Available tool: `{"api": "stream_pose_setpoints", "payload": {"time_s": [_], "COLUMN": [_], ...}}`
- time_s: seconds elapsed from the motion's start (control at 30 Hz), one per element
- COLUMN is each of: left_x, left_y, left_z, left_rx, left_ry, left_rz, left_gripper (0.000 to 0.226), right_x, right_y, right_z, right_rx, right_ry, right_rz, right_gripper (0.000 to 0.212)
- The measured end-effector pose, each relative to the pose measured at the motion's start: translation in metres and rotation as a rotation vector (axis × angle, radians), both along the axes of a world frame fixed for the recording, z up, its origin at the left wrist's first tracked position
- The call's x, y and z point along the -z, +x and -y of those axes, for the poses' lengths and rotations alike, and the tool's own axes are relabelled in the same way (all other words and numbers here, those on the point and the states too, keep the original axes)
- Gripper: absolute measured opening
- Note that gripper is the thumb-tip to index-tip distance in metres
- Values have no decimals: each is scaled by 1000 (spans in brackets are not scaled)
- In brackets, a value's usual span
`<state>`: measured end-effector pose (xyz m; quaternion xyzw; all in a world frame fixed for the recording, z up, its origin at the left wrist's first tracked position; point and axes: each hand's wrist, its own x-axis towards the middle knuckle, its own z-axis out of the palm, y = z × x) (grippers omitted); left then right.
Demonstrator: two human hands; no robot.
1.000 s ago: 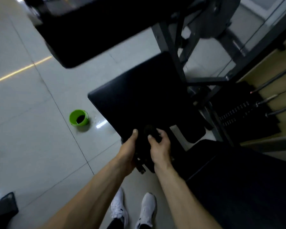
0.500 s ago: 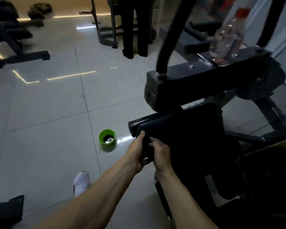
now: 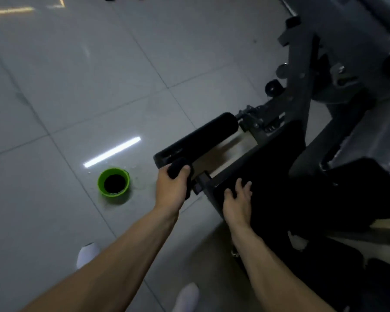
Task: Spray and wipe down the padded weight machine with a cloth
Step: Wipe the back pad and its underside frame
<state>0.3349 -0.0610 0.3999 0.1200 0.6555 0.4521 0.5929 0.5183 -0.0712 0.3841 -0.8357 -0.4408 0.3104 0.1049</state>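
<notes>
The step in hand reads as the wipe rather than the spray: the left hand (image 3: 170,192) has its fingers and thumb curled tight round a wadded dark cloth (image 3: 178,171) and holds it against the near end of the black roller pad (image 3: 203,135), which runs from that hand away toward two o'clock until it meets a bracket on the grey machine frame (image 3: 302,64). The right hand (image 3: 236,203) holds nothing. Its fingers are spread and nearly straight, lying flat on the near corner of the flat black seat pad (image 3: 268,172) at about three o'clock of the left hand, seemingly to brace the body. No spray bottle shows in this view, so whether the roller has been wetted cannot be told; the dim light also hides any sheen on the vinyl. A green tub (image 3: 114,195) stands on the tiled floor (image 3: 77,86) at nine o'clock of the left hand, near it but apart, dark inside, with what look like splashes around it. One white shoe (image 3: 87,253) shows at seven o'clock. The next move probably calls for drawing the cloth along the roller toward two o'clock, keeping the wad wrapped over the curve so that it cleans the round of the pad and not only its top, and stopping short of the bracket. The seat pad under the right hand would follow, and that hand would need to lift clear first.
</notes>
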Motion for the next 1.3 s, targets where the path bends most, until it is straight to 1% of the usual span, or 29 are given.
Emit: {"api": "stream_pose_setpoints", "payload": {"time_s": [0.03, 0.07, 0.13, 0.2, 0.27, 0.37, 0.43, 0.53, 0.57, 0.67, 0.73, 0.8, 0.83, 0.93, 1.0, 1.07, 1.1, 1.13, 1.17, 1.2, 1.3], "left_x": [8, 15, 31, 43, 47, 55, 59, 55, 55, 64, 65, 63, 62, 61, 67, 79, 83, 85, 87, 88, 95], "left_y": [8, 19, 47, 73, 86, 87, 94, 122, 130, 130, 110, 90, 86, 99, 118, 135, 139, 140, 139, 132, 108], "left_z": [-8, -16, -22, -16, -7, -9, -33, -89, -104, -110, -86, -59, -51, -64, -99, -132, -140, -144, -140, -133, -107], "left_rx": [68, 145, 361, 580, 693, 729, 778, 870, 889, 983, 1085, 1111, 1105, 1098, 1122, 1149, 1146, 1150, 1157, 1170, 1162], "left_ry": [24, 53, 153, 262, 319, 332, 330, 326, 319, 397, 463, 484, 485, 456, 442, 442, 437, 466, 515, 574, 734], "left_rz": [-24, -37, -82, -185, -278, -344, -381, -346, -328, -358, -388, -407, -422, -421, -358, -269, -238, -226, -225, -239, -263], "left_gripper": [32, 34, 44, 49, 51, 49, 43, 24, 23, 32, 48, 59, 62, 58, 54, 49, 47, 47, 51, 55, 59], "right_x": [4, 8, 11, 13, 11, 8, 9, 13, 14, 15, 17, 20, 21, 20, 20, 21, 24, 28, 32, 35, 46], "right_y": [-2, -4, -3, 3, 7, 2, 2, 4, 6, 11, 15, 14, 12, 9, 13, 24, 34, 45, 56, 65, 84], "right_z": [1, 0, 2, 5, 7, 15, 16, 15, 16, 20, 27, 35, 37, 41, 35, 26, 19, 7, -6, -21, -65], "right_rx": [-27, -37, -22, -30, -18, -13, -24, -34, -35, -74, -86, -96, -97, -61, 39, 114, 130, 147, 163, 182, 224], "right_ry": [-7, -1, 15, 18, 15, 20, 45, 57, 54, 61, 63, 70, 67, 85, 152, 352, 441, 508, 535, 527, 384], "right_rz": [21, 32, 40, 45, 31, -37, -46, -42, -40, -14, 13, 14, 10, -7, -9, 89, 148, 199, 219, 204, 76], "right_gripper": [60, 60, 60, 59, 58, 58, 59, 61, 60, 58, 58, 56, 55, 53, 45, 37, 37, 38, 39, 40, 51]}}
